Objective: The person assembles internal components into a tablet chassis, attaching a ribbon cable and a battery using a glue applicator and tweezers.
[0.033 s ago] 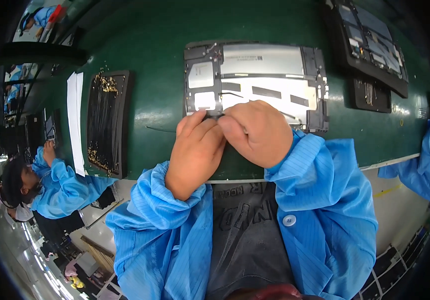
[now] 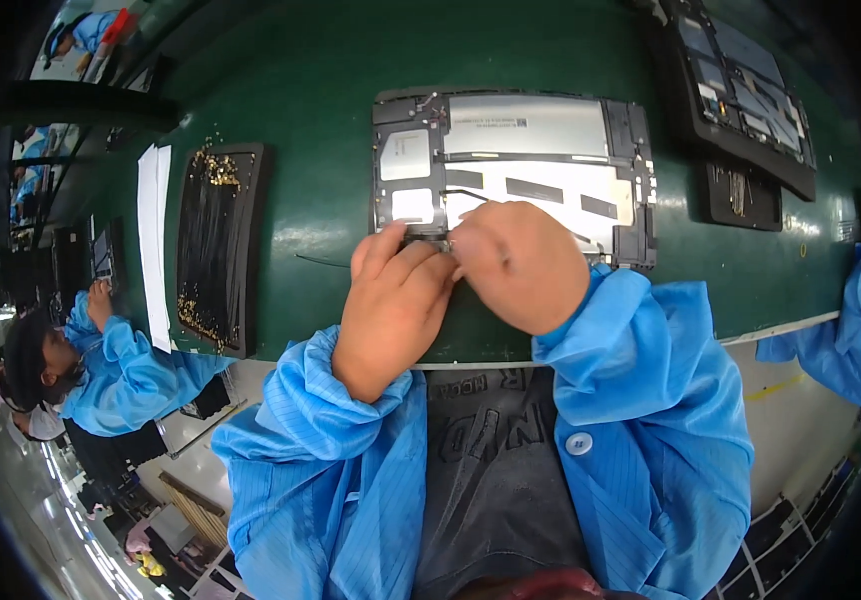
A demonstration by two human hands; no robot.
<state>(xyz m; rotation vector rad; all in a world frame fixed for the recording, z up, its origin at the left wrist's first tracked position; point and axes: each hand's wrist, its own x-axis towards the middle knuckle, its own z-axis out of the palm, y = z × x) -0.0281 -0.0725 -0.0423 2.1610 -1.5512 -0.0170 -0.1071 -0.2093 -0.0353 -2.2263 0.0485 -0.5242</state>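
An opened tablet (image 2: 526, 128) lies on the green table, its silver batteries and black circuit parts exposed. At its near edge, left of the middle, both hands meet with fingertips close together. My left hand (image 2: 396, 315) is closed, its fingertips pressed on the tablet's lower left part. From beneath it a thin black cable (image 2: 321, 262) sticks out to the left over the table. My right hand (image 2: 523, 265) is curled in a pinch right beside the left fingers, and whatever it grips is hidden. A short black wire (image 2: 466, 193) lies over the batteries just above the right hand.
To the left stands a dark tray (image 2: 256, 225) of thin black cables with gold ends, with white paper strips (image 2: 154, 250) beside it. At the far right, opened tablets (image 2: 746, 75) rest on a black foam tray over a smaller tray (image 2: 766, 207). A co-worker (image 2: 121, 365) sits at left.
My right hand has rolled slightly and its fingertips have shifted a little to the right. My left hand stays in nearly the same place.
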